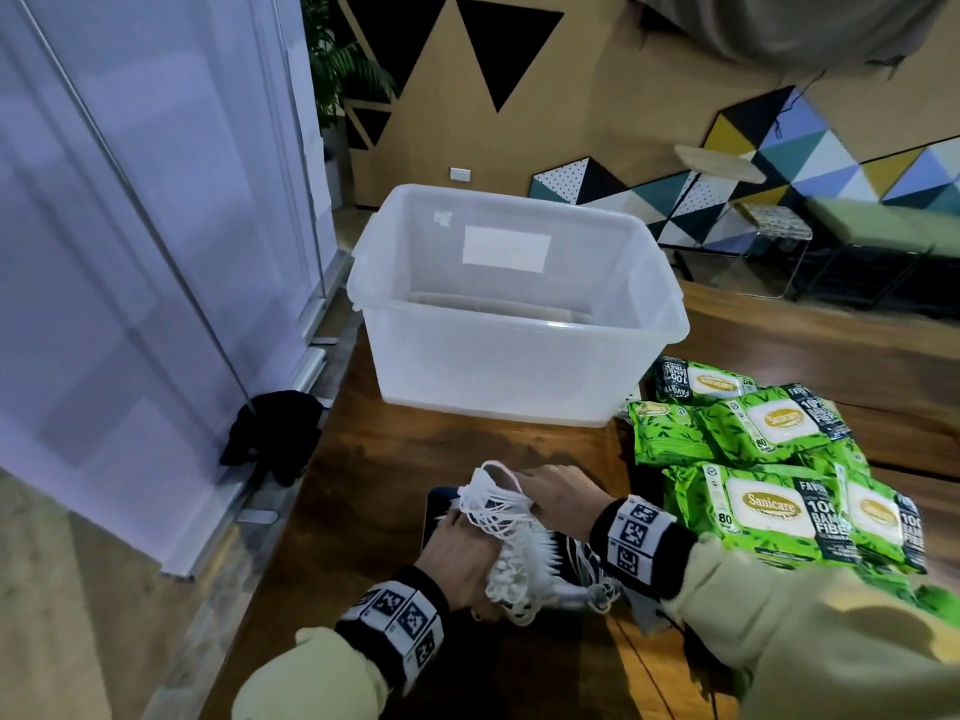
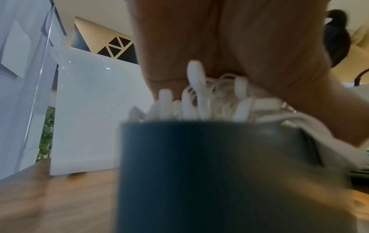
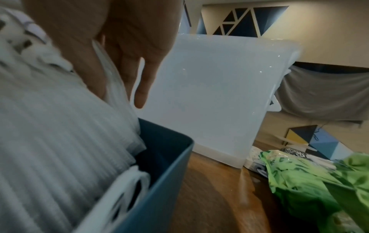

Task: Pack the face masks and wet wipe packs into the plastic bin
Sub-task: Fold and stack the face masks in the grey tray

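A stack of white face masks (image 1: 524, 569) with tangled ear loops (image 1: 491, 498) sits partly in a dark blue box (image 1: 436, 511) at the table's near edge. My left hand (image 1: 467, 553) grips the stack's near left side. My right hand (image 1: 545, 485) curls over its far right side. The right wrist view shows the pleated masks (image 3: 55, 126) rising out of the blue box (image 3: 159, 165). The clear plastic bin (image 1: 519, 324) stands just behind, with its top uncovered. Several green wet wipe packs (image 1: 763, 501) lie in a pile to the right.
The wooden table (image 1: 374, 459) ends at its left edge beside a glass wall (image 1: 130, 252). A black cloth (image 1: 275, 439) lies at the foot of that wall. A stool (image 1: 727, 168) and a green bench (image 1: 883, 220) stand beyond the table.
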Demonstrator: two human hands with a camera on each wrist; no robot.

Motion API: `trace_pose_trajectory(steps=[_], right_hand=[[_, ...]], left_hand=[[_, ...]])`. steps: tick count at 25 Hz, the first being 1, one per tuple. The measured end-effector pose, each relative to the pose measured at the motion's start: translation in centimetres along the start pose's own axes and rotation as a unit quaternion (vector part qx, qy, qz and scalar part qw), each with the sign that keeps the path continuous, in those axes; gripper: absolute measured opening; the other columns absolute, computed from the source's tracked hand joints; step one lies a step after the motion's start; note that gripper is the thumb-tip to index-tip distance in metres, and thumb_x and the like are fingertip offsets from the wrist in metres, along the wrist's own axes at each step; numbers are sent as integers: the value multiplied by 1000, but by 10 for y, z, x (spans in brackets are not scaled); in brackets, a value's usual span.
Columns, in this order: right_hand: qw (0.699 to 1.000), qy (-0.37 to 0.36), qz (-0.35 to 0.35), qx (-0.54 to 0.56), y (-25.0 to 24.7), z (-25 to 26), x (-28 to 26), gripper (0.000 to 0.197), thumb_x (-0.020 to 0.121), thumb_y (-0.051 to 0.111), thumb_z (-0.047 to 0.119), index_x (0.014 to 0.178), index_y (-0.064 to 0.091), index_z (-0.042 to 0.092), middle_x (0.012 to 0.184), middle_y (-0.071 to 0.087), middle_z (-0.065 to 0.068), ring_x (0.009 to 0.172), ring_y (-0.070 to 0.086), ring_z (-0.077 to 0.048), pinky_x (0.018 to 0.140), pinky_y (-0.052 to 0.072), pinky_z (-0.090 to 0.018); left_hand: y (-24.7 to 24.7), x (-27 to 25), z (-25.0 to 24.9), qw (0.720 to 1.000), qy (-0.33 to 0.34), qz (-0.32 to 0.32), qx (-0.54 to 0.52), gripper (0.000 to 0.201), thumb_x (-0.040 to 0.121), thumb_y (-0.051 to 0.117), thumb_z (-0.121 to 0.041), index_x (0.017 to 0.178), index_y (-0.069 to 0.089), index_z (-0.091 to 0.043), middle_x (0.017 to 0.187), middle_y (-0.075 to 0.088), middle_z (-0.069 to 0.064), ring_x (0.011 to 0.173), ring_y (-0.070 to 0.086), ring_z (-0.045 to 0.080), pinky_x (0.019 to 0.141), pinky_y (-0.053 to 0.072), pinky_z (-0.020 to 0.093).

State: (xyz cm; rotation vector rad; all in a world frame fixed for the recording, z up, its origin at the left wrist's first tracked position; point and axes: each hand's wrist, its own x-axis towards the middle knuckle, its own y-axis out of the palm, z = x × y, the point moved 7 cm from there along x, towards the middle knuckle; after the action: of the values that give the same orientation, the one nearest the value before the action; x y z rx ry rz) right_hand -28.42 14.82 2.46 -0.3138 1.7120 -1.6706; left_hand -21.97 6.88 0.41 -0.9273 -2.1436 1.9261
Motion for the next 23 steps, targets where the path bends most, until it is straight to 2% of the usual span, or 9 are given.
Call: trace_pose_trajectory(steps=[2, 4, 5, 6, 8, 10, 12, 16, 23], right_hand=[[999, -10, -27, -43, -3, 9, -5, 29, 79, 50, -4, 103, 59, 8, 90, 68, -9, 82, 67, -30, 57, 44, -34], [997, -27, -23, -62, -3, 15, -8, 18, 62, 56, 1, 75, 61, 13, 59, 63, 0, 50, 64, -22, 38, 36, -23], [995, -39, -56, -77, -6, 17, -7, 15, 63, 54, 4, 72, 61, 14, 57, 61, 1, 46, 62, -21, 36, 36, -22], [996, -42, -39, -62, -2, 18, -5, 19, 72, 48, 4, 81, 62, 12, 67, 65, -2, 55, 65, -23, 42, 42, -25], [998, -25, 14, -57, 5, 15, -1, 28, 87, 40, 2, 109, 56, 9, 99, 65, -11, 87, 65, -32, 67, 47, -37], [998, -19, 26, -59, 6, 11, 4, 29, 91, 39, 4, 116, 53, 9, 107, 64, -13, 97, 61, -35, 76, 45, -40], [997, -17, 51, -55, 9, 12, 10, 24, 93, 39, 7, 112, 54, 10, 103, 66, -15, 95, 63, -34, 77, 47, -39], [994, -33, 84, -61, 17, 16, 20, 19, 94, 39, 8, 105, 53, 5, 93, 65, -18, 85, 63, -36, 70, 48, -38], [996, -21, 91, -15, 22, 12, 25, 23, 97, 37, 12, 101, 58, 3, 94, 66, -20, 85, 64, -36, 65, 41, -30]], left_hand=[[3, 1, 0, 1000, 0, -6, 5, 90, 71, 73, -37, 144, 26, -16, 151, 30, 9, 140, 23, 28, 115, 11, 39], [3, 0, 0, 1000, 3, -14, 6, 88, 71, 72, -38, 145, 26, -17, 151, 30, 7, 140, 23, 27, 115, 11, 38], [4, 1, 0, 1000, 4, -17, 8, 88, 71, 71, -37, 145, 26, -17, 151, 30, 7, 140, 24, 27, 115, 11, 38], [3, 1, 0, 1000, 6, -18, 4, 88, 71, 71, -35, 144, 26, -17, 151, 30, 7, 140, 24, 27, 116, 11, 38], [3, 1, 1, 1000, 5, -23, -2, 87, 70, 72, -33, 143, 27, -17, 150, 30, 7, 139, 24, 28, 115, 12, 37], [7, 4, 4, 1000, -1, -16, -2, 86, 69, 73, -37, 141, 30, -14, 148, 32, 10, 138, 25, 29, 116, 13, 39], [14, 6, 8, 1000, -12, 1, 8, 86, 69, 74, -44, 137, 34, -9, 144, 37, 13, 136, 28, 30, 117, 13, 41], [16, 7, 7, 999, -14, 32, 16, 86, 69, 76, -43, 133, 32, -6, 137, 40, 14, 129, 34, 31, 114, 18, 42], [13, 8, 4, 1000, -6, 27, 4, 91, 68, 78, -41, 135, 28, -7, 140, 35, 11, 131, 30, 28, 114, 17, 39]])
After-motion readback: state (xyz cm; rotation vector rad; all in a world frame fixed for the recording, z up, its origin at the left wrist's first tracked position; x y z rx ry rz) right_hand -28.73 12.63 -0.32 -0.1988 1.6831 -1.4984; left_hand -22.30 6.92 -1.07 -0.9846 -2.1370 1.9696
